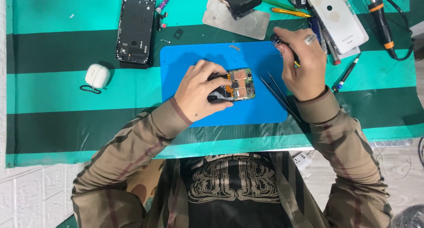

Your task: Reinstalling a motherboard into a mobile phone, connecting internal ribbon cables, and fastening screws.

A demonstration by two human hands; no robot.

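1. Sleeves (pixel 132 162) in brown camouflage lie nearest the camera, both forearms reaching up over the table edge onto a cloth (pixel 53 117) striped teal and dark green.
2. Left hand (pixel 198 91) rests on a blue mat (pixel 256 109), fingers curled down over the left part of a circuit board (pixel 240 84) and closed on it, pinning it flat to the mat.
3. Board: copper and green, with black chips and orange flex strips, lying about mid-mat; its right half shows bare beyond the fingertips.
4. Tweezers (pixel 276 92) lie loose on the mat just right of the board, points aimed up and left, between the board and the right wrist.
5. Right hand (pixel 302 62) hangs over the mat's upper right corner, a ring on one finger, fingers closed round a small dark tool (pixel 282 45); a bit of yellow shows under the palm. The tool tip sits well apart from the board.
6. White earbud case (pixel 97 75) with a black loop sits on the cloth, left of the mat.
7. Black phone frame (pixel 134 28) lies farther up on the left, its inside facing up.
8. Metal plate (pixel 243 21) with a dark phone part on top lies beyond the mat's top edge.
9. White back cover (pixel 338 18) lies at the far right, pens beside it, and a black-and-orange soldering iron (pixel 382 25) lies farther right with its cable.
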